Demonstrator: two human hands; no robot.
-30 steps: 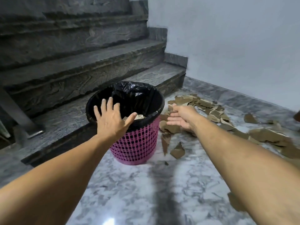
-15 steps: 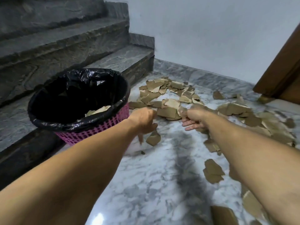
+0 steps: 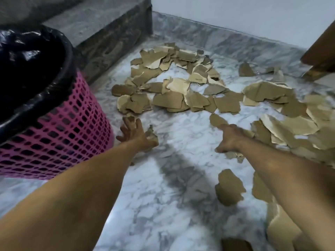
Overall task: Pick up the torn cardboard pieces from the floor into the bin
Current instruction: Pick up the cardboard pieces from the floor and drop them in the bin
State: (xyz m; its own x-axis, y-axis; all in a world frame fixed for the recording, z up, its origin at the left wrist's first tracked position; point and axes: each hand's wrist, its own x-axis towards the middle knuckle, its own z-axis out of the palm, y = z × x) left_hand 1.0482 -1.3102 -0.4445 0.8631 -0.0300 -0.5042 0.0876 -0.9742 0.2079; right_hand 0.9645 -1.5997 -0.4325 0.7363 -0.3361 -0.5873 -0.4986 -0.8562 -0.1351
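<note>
Both hands have dropped from the bin [image 3: 54, 113] to the floor [image 3: 172, 187]: left hand [image 3: 135, 135] spread open over scraps, right hand [image 3: 229, 140] unclear, cardboard [image 3: 174, 91] mostly unpicked.

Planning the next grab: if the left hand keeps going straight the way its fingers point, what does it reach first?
Probably the torn cardboard piece just beyond the left hand, though motion blur leaves depth unclear.

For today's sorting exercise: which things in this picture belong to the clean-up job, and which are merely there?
Part of the job:
torn cardboard pieces
pink bin with black liner
left hand
right hand

Merely there:
stone step
marble floor
wooden door
</note>
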